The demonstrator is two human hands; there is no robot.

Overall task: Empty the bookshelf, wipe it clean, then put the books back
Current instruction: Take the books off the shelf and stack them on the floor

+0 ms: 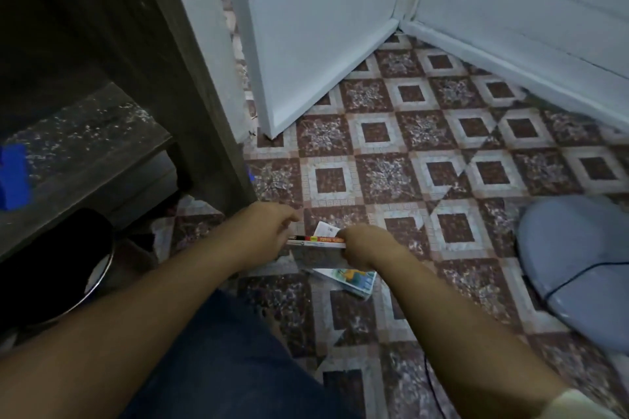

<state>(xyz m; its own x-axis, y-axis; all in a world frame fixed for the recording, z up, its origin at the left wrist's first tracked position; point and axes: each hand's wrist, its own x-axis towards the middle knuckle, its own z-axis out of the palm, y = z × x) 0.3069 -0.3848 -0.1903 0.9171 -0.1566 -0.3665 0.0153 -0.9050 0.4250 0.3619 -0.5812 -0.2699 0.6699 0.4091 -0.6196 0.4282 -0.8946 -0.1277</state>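
Our left hand [269,231] and right hand [366,248] grip books [316,241] low over the floor [442,146], and the left shelf [85,136] seems emptied but dusty, so wiping and refilling remain.

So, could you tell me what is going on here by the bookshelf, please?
A person holds a book with a red and yellow spine, left hand at one end, right hand at the other, low over the tiled floor beside the dark bookshelf. Another book lies on the floor just beneath. The shelf board in view carries no books, looks speckled with dust and has a blue object at its left edge.
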